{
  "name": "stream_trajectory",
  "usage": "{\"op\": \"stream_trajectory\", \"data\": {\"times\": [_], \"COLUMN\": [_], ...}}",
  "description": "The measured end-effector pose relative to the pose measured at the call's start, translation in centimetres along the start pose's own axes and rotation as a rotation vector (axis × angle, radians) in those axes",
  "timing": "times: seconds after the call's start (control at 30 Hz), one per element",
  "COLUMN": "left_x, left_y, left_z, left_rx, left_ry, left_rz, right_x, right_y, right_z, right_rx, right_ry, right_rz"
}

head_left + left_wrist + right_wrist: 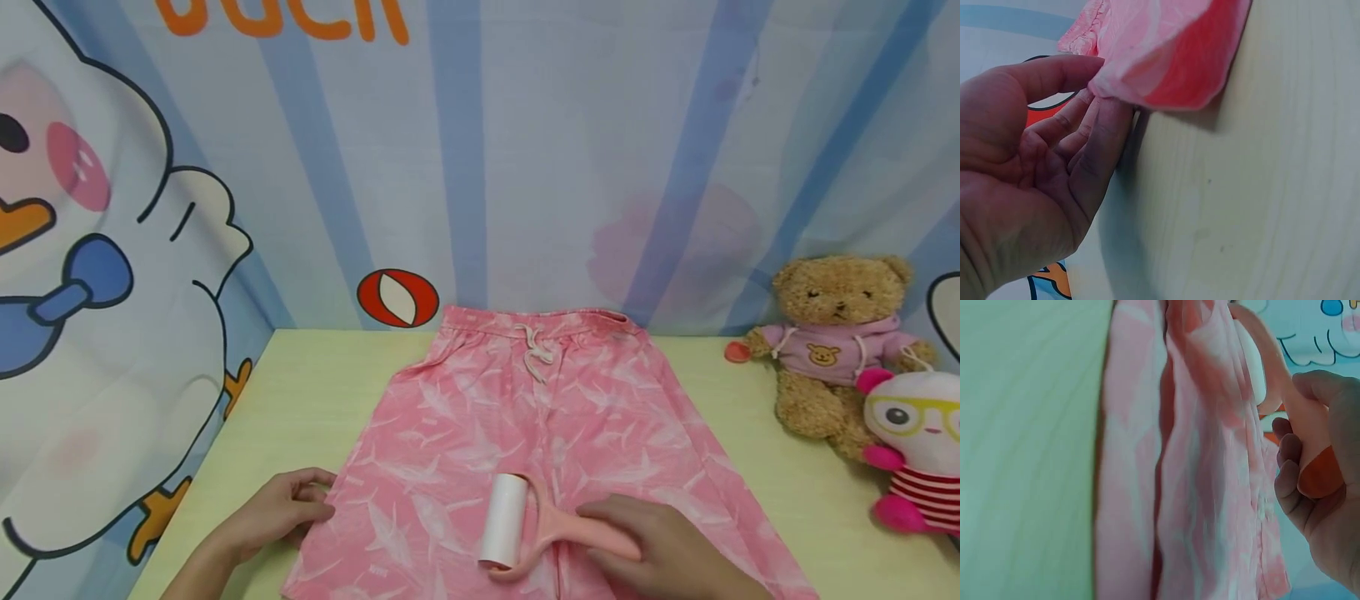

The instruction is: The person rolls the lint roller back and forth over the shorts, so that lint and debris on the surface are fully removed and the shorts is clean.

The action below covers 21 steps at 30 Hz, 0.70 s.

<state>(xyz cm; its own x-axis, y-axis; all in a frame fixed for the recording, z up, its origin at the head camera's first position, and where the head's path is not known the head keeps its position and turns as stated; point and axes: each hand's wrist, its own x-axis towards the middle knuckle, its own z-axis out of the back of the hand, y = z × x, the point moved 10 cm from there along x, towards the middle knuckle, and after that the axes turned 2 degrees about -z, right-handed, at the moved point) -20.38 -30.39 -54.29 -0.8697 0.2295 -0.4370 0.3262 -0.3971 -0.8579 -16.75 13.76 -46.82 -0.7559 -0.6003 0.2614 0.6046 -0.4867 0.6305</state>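
Observation:
Pink shorts (pixel 450 417) with a white leaf-like print and a drawstring lie spread on the table, waistband at the back. My left hand (pixel 277 510) pinches the left edge of the shorts; in the left wrist view, thumb and fingers of the left hand (pixel 1054 137) hold the cloth's edge. My right hand (pixel 660 546) grips the peach handle of a lint roller (pixel 555 525). Its white roll (pixel 503 521) lies over the left leg of the shorts, near the centre seam. In the right wrist view, fingers of the right hand (pixel 1322 456) wrap the handle (pixel 1307 419).
A brown teddy bear (pixel 832 333) in a pink hoodie sits at the right back of the pale table (pixel 337 358). Beside it is a plush toy (pixel 918 450) with yellow glasses and a striped body. A cartoon-printed cloth (pixel 525 167) hangs behind the table.

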Motion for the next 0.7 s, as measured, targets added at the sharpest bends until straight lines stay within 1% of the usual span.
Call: {"op": "stream_trajectory", "data": {"times": [0.13,0.2,0.4,0.5,0.7], "left_x": [0.1,0.1,0.2,0.3,0.4], "left_y": [0.2,0.2,0.4,0.5,0.5], "left_z": [0.1,0.2,0.3,0.3,0.2], "left_rx": [-0.002,0.000,0.009,0.007,0.011], "left_ry": [0.001,0.000,-0.003,0.004,0.013], "left_rz": [0.009,0.011,0.011,0.013,0.021], "right_x": [-0.9,-1.2,-1.5,-1.3,-0.4], "right_y": [-0.9,-0.9,-0.4,-0.3,0.2], "right_z": [0.6,1.0,1.8,1.6,0.8], "right_rx": [0.040,0.040,0.013,0.026,0.053], "right_ry": [0.040,0.042,0.035,0.032,0.014], "right_rz": [-0.072,-0.074,-0.030,-0.018,0.052]}}
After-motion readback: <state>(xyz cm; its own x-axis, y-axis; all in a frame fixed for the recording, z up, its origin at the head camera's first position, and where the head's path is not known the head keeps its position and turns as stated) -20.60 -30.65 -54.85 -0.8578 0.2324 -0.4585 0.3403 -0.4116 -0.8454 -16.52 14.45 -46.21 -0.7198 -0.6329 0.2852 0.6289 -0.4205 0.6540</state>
